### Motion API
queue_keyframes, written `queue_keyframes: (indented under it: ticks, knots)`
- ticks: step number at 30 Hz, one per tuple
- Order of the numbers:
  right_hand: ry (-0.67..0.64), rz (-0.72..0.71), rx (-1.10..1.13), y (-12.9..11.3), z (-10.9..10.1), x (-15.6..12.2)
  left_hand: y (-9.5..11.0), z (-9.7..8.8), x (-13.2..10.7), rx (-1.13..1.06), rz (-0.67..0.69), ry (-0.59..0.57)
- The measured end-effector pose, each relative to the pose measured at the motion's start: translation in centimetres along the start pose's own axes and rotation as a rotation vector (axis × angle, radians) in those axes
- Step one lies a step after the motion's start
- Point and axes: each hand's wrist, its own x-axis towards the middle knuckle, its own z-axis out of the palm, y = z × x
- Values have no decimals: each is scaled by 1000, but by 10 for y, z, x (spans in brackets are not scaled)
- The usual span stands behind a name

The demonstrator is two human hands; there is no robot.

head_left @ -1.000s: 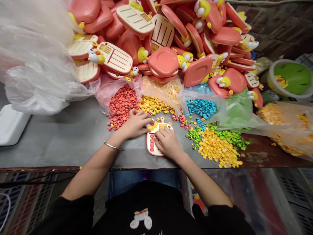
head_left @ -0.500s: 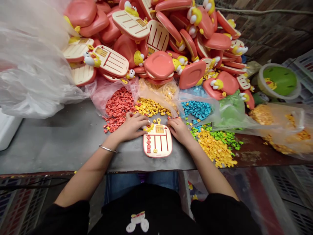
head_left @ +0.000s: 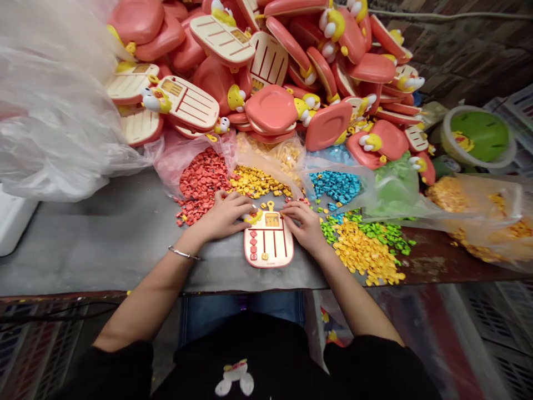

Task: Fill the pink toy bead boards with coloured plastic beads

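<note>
Lying near the front edge of the table: cream board. Left hand curved at its upper left, right hand narrowed at upper right; cannot tell whether either grips.

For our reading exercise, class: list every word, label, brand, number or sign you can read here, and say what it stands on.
No text can be read with certainty.
Cream-and-coral rounded plastic board: tiny print near its bottom edge, too small to read.
Orange rectangular window on that board: marks too small to read.
Black cloth shirt: white printed picture, no readable words.
</note>
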Motion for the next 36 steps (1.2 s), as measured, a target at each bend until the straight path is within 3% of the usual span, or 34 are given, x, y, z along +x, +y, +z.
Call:
queue_keyframes:
  ticks: [9, 16, 20, 25, 29, 31, 34, 36]
  knots:
    - [-7, -34, -150, 5, 3, -9, -1, 0, 0, -2, -9, 2]
    - [-147, -5, -2, -6, -7, -24, -3, 2, -1, 8, -12, 13]
    - [-111, 24, -2, -19, 9, -21, -2, 3, -1, 28, -6, 11]
    - [-182, -23, 66, -30, 26, -10, -1, 3, -1, 23, -10, 17]
    - [-376, -53, 212, -31, 12, -10, -1, 2, -1, 2, -14, 12]
    - [-356, -1, 230, -27, 4, -3, -1, 2, -1, -5, -7, 10]
    - [-168, 63, 10, -19, 4, 22, -1, 2, -1, 7, 2, 9]
    - [-182, 22, -216, -15, 12, 45, -1, 3, -1, 21, 6, 6]
